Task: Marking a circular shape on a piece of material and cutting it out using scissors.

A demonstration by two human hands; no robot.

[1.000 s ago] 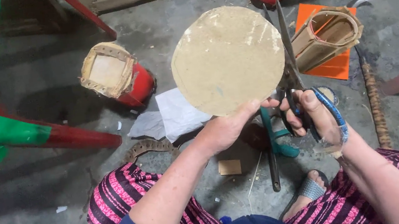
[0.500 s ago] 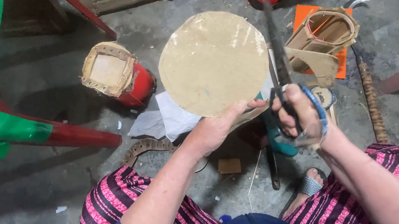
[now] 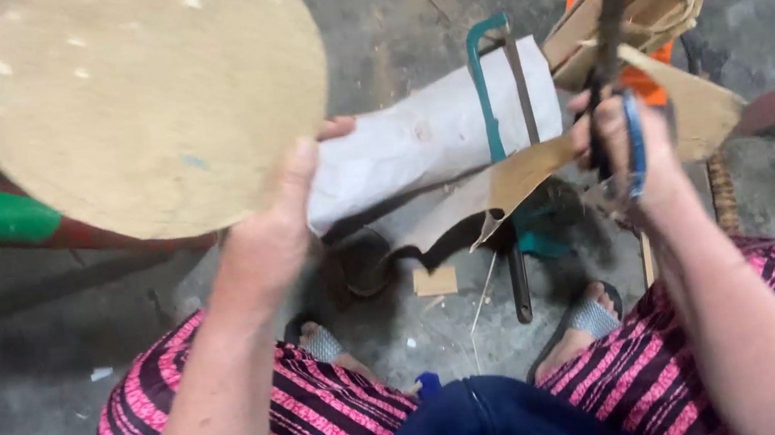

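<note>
**A:** Tan, stiff sheet stuff, looks like a thin pressed-fibre disc (image 3: 151,99). A second ago it sat up in the middle of the view with the scissors (image 3: 611,65) biting at its right edge. Now it's swung way over to the far left, and the left hand (image 3: 274,233) has it pinched at the lower right rim, thumb on the face, fingers behind.

**B:** So the cut is over?

**A:** That's my read. The blades are clear of the disc now, well apart from it. The right hand (image 3: 632,158) is closed around the blue handles, and the blades point up and away on the right side. A curled offcut strip (image 3: 496,197) hangs between the two hands, running from near the scissors down toward the floor (image 3: 49,396).

**B:** Does the edge look round all the way?

**A:** Mostly, but the frame is blurry, so I can't tell how clean it is. Everything else sits as before: a teal-framed hacksaw (image 3: 502,131) lying over white paper (image 3: 437,135) on the floor, and a rolled strip on an orange sheet (image 3: 633,62) at the far right.
</note>
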